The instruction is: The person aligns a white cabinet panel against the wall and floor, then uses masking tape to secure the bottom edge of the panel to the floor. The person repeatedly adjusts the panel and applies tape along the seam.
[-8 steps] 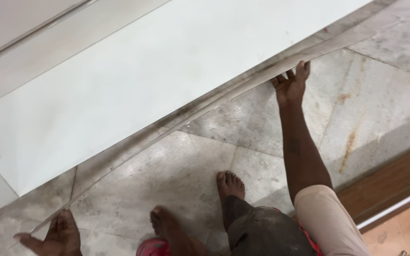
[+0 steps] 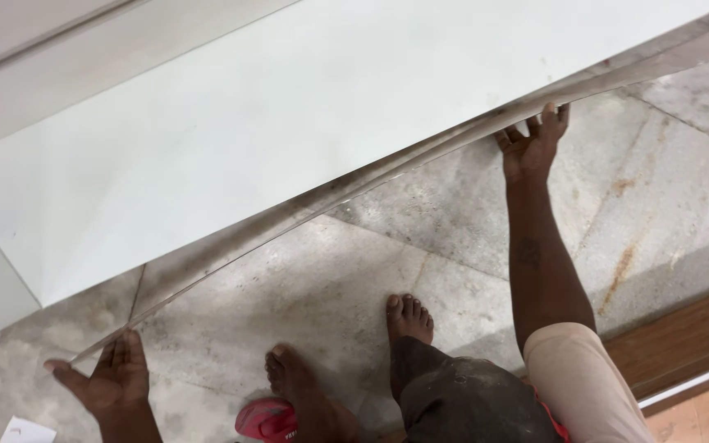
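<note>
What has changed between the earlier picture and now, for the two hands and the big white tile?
Very little. The left hand and the right hand grip the near edge of the large white tile as before, with the tile tilted up off the grey stone floor just as it was. The bare feet have not moved. Nothing was taken hold of or let go.

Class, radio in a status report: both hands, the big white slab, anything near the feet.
Left hand and right hand under edge of tilted white slab, fingers hooked on it. Bare feet close beneath. Red sandal by the feet.
</note>
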